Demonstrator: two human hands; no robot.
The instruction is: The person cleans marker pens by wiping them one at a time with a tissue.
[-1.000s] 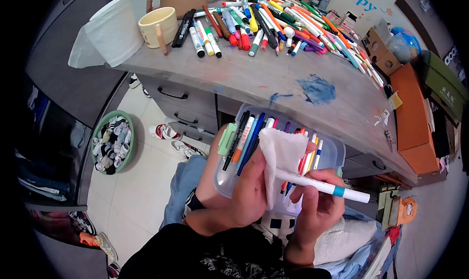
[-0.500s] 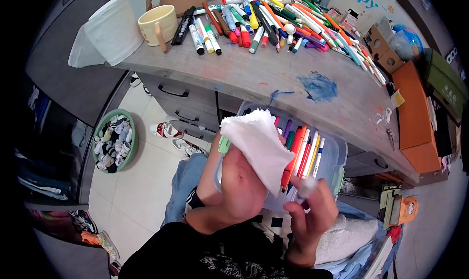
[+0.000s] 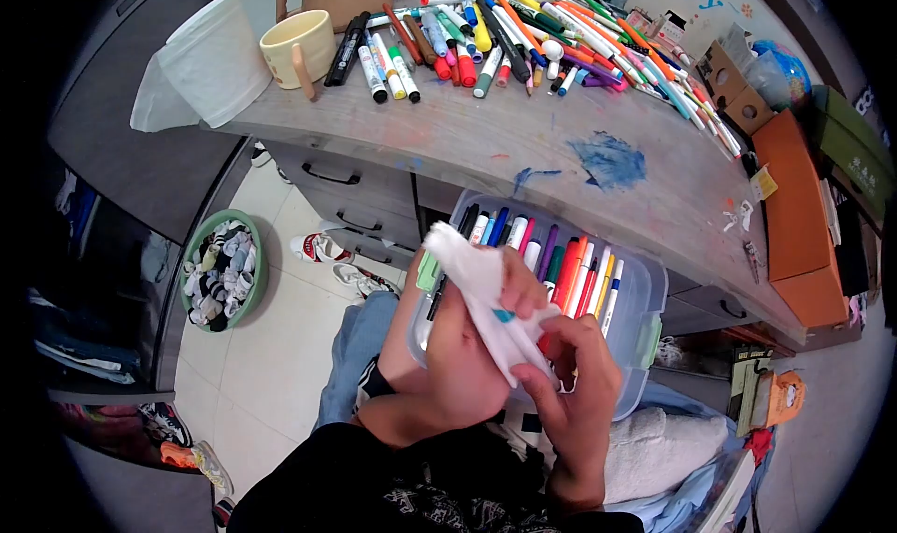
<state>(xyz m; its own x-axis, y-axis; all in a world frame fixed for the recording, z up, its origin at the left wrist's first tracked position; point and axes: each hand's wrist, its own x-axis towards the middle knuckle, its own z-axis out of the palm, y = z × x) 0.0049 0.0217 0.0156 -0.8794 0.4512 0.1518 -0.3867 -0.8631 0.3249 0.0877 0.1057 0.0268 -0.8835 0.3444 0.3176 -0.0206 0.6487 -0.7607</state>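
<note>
The left hand (image 3: 472,351) is closed on the soft white cloth (image 3: 467,264) around a mostly hidden teal-banded marker (image 3: 505,315), above the clear plastic box (image 3: 642,295), and the right hand (image 3: 581,372) touches the cloth's right edge, grip unclear, so loose pressure could let the marker slip.

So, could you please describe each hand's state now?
Left hand: closed, holding white cloth and teal-banded marker.
Right hand: curled at the cloth; grip unclear.

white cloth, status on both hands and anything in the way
Left hand gripping white cloth. Right hand at cloth's edge, grip unclear. Teal item partly covered. Markers in open plastic box beyond, nothing seen blocking hands.
</note>
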